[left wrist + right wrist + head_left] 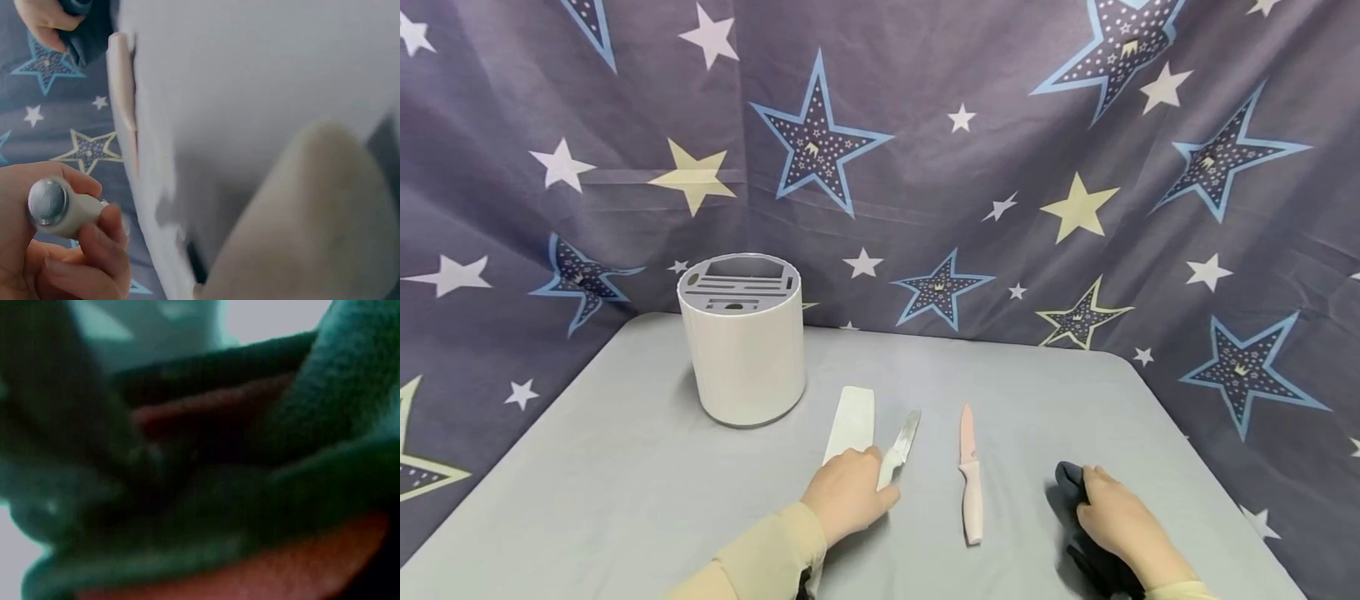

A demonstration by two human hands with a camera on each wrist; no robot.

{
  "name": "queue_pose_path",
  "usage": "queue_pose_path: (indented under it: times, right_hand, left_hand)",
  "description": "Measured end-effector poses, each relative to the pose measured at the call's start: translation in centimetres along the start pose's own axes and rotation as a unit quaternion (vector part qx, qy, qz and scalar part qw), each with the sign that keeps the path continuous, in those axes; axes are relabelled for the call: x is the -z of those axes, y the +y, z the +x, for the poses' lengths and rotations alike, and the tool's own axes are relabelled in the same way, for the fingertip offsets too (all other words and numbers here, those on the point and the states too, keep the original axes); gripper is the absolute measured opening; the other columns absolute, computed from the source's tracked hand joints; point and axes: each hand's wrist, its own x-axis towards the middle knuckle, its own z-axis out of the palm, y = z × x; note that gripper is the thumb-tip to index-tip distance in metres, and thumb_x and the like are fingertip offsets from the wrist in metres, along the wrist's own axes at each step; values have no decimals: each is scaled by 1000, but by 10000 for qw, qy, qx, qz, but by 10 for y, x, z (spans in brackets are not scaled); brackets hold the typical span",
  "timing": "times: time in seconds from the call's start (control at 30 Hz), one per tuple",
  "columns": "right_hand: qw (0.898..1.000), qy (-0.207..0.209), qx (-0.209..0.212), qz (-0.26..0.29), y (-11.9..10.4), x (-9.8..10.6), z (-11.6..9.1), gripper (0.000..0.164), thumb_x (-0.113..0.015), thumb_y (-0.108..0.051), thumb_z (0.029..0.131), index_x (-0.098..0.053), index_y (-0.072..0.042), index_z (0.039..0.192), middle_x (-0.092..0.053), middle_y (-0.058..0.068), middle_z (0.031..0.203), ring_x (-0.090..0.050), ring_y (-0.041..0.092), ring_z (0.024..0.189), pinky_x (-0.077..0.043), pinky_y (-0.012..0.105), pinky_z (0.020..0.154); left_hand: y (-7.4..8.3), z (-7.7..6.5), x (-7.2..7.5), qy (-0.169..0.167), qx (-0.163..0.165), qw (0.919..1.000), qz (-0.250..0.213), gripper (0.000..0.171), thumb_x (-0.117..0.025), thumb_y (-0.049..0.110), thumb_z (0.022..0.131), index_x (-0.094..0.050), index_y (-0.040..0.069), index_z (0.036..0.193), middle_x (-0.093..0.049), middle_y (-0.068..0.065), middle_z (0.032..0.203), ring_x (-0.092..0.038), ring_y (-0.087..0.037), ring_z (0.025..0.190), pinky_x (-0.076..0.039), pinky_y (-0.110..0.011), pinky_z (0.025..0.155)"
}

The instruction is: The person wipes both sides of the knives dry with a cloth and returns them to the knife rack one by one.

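My left hand [850,493] grips the pale handle of a small paring knife [906,439], its blade pointing away and slightly right. The left wrist view shows fingers curled round that handle [75,215], with a shiny metal end cap. Beneath and just beyond the hand is a broad white blade [853,423], partly covered. To the right, a knife with a pink blade and pale handle [972,496] lies on the table. My right hand [1116,515] holds a bunched dark cloth [1070,478]. Dark fabric fills the blurry right wrist view.
A white round knife block [748,358] with a slotted grey top stands at the back left of the grey-covered table [647,475]. A star-patterned curtain [887,200] hangs behind. A large blurred pale shape [312,231] fills the left wrist view's lower right.
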Motion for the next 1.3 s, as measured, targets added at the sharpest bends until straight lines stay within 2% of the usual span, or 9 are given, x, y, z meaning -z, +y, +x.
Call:
queue_pose_path:
  times: [0.13, 0.3, 0.4, 0.67, 0.87, 1.03, 1.2, 1.3]
  right_hand:
    - [9992, 370, 116, 5, -4, 7, -1, 58, -51, -6, 91, -34, 24, 138, -34, 43, 144, -35, 58, 133, -32, 64, 108]
    - [9924, 1154, 388, 150, -14, 12, -3, 58, -52, -5, 91, -36, 19, 141, -36, 39, 146, -38, 56, 132, -35, 65, 106]
    - [9853, 1603, 487, 332, -20, 13, -5, 58, -50, -5, 91, -36, 16, 143, -36, 36, 148, -39, 54, 133, -35, 65, 106]
    - [9630, 2477, 685, 815, -36, 19, -9, 58, -47, -4, 90, -39, 8, 146, -42, 29, 148, -42, 51, 133, -36, 65, 104]
    - [9452, 2981, 829, 1046, -47, 26, -9, 57, -47, -2, 89, -43, 4, 145, -45, 26, 147, -45, 49, 132, -37, 65, 103]
    - [9227, 3507, 1126, 1143, -57, 26, -8, 56, -50, 0, 86, -49, 0, 143, -51, 22, 145, -49, 46, 130, -40, 61, 102]
    - [8881, 4128, 1714, 1074, -69, 24, -5, 59, -55, 5, 81, -53, -1, 140, -57, 18, 141, -55, 42, 126, -42, 58, 99]
    - [8667, 4404, 2098, 1042, -77, 23, -4, 61, -57, 8, 79, -55, -3, 139, -58, 15, 140, -56, 40, 125, -43, 56, 98]
  left_hand:
    - [-1, 0, 7, -26, -8, 9998, -204, 20, -65, 24, 81, -56, 6, 79, -49, -2, 62, -44, -16, 52, -36, -30, 47]
    - [-4, -2, 16, -24, 41, 9991, -412, 17, -64, 21, 83, -57, 5, 84, -50, -2, 64, -46, -17, 54, -37, -30, 49]
    - [-3, -4, 20, 64, -28, 9991, -425, 14, -62, 19, 84, -55, 7, 83, -49, -2, 63, -45, -17, 54, -37, -29, 48]
    - [0, -10, 33, 215, -371, 9982, -418, 10, -60, 12, 87, -53, 6, 83, -47, 0, 61, -44, -13, 51, -35, -27, 44]
    - [-3, -12, 41, 314, -551, 9977, -245, 7, -61, 9, 91, -57, 5, 89, -51, 0, 65, -46, -15, 57, -39, -29, 49]
    - [-5, -13, 43, 441, -804, 9958, -87, 9, -61, 10, 95, -55, 8, 87, -52, 0, 68, -48, -14, 61, -42, -33, 53]
    - [-3, -17, 44, 545, -988, 9936, -17, 4, -58, 12, 96, -57, 9, 94, -51, 3, 70, -47, -11, 62, -41, -31, 53]
    - [-2, -20, 45, 652, -1035, 9923, 179, 5, -59, 14, 96, -58, 10, 97, -49, 5, 70, -45, -10, 60, -39, -29, 52]
